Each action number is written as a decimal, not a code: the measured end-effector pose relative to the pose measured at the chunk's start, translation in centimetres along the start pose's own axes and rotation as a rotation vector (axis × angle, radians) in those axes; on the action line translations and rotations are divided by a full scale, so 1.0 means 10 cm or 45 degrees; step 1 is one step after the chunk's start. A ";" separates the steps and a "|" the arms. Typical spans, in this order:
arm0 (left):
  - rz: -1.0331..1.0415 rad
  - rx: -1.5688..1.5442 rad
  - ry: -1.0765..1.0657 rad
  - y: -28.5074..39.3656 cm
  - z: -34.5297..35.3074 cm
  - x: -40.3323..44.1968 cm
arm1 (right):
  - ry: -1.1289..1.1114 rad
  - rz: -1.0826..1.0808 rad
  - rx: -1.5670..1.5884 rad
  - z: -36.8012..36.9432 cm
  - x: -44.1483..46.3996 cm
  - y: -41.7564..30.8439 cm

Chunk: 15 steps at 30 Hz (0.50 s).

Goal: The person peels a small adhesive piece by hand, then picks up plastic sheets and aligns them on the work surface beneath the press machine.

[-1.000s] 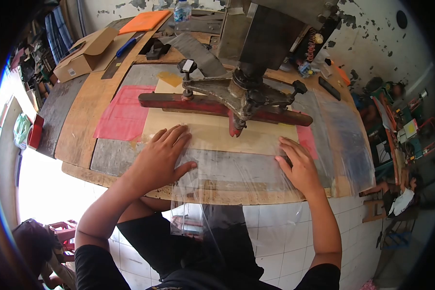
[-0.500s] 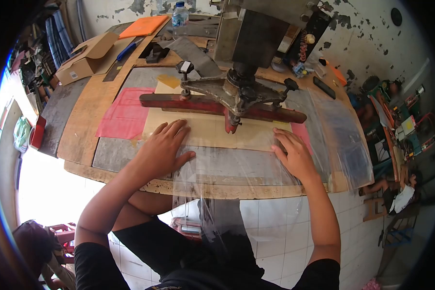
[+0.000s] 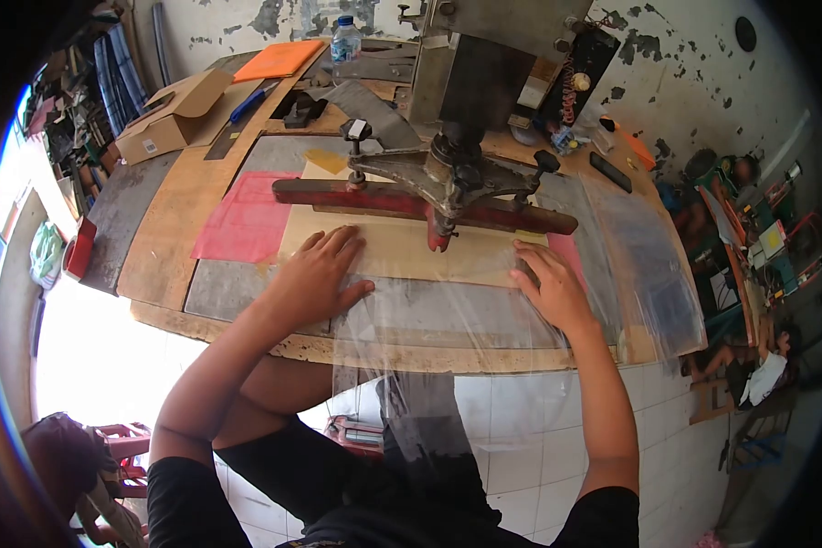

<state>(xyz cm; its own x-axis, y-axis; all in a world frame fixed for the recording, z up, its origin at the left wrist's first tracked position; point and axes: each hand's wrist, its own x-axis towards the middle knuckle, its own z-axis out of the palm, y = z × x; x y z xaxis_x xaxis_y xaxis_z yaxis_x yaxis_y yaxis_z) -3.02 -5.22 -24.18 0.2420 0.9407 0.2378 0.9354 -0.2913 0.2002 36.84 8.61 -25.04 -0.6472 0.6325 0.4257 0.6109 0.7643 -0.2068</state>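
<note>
A clear plastic sheet (image 3: 429,320) lies over the table's near part and hangs past its front edge. My left hand (image 3: 324,274) rests flat on its left side, fingers spread, over the cream sheet (image 3: 384,251). On the right side, my right hand (image 3: 550,279) lies with its fingers stretched out near the cream sheet's right end. Just beyond both hands, a long dark red press bar (image 3: 393,201) with a metal bracket crosses above the cream sheet. Pink material (image 3: 245,219) shows at the left of the cream sheet, and a smaller pink piece at its right.
A cardboard box (image 3: 169,119), a blue cutter (image 3: 248,105), an orange folder (image 3: 279,59) and a water bottle (image 3: 345,46) are at the back left. Plastic sheets (image 3: 644,265) and a black remote-like object (image 3: 610,171) lie right. Other people (image 3: 763,374) sit at both sides.
The camera view has shifted slightly. Both hands have stayed almost in place on the plastic, with my right fingertips a little further up than at first.
</note>
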 end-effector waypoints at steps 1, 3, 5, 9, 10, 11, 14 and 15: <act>0.001 0.002 0.000 -0.01 0.01 0.00 | 0.004 0.003 0.014 -0.01 0.00 -0.01; 0.018 0.036 0.034 -0.02 0.03 0.00 | 0.005 0.006 0.028 0.00 0.02 -0.01; 0.022 0.022 0.046 -0.03 0.03 0.01 | 0.022 -0.011 0.039 0.01 0.03 0.00; -0.024 -0.011 0.037 -0.04 0.04 0.04 | 0.025 -0.021 0.045 0.02 0.08 0.03; -0.023 -0.009 0.037 -0.04 0.04 0.05 | 0.034 -0.019 0.038 0.02 0.08 0.02; -0.020 -0.009 0.043 -0.04 0.03 0.05 | 0.041 -0.015 0.033 0.02 0.08 0.02; -0.017 -0.012 0.045 -0.05 0.03 0.06 | 0.031 0.020 0.110 0.01 0.10 -0.01; -0.013 -0.010 0.051 -0.05 0.02 0.06 | 0.023 0.023 0.115 0.01 0.10 -0.01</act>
<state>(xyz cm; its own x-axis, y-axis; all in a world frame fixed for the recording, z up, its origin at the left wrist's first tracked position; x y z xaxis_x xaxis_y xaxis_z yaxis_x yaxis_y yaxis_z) -3.31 -4.49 -24.38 0.2221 0.9359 0.2735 0.9357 -0.2834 0.2101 36.09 9.15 -24.71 -0.6273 0.6447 0.4369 0.5782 0.7613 -0.2933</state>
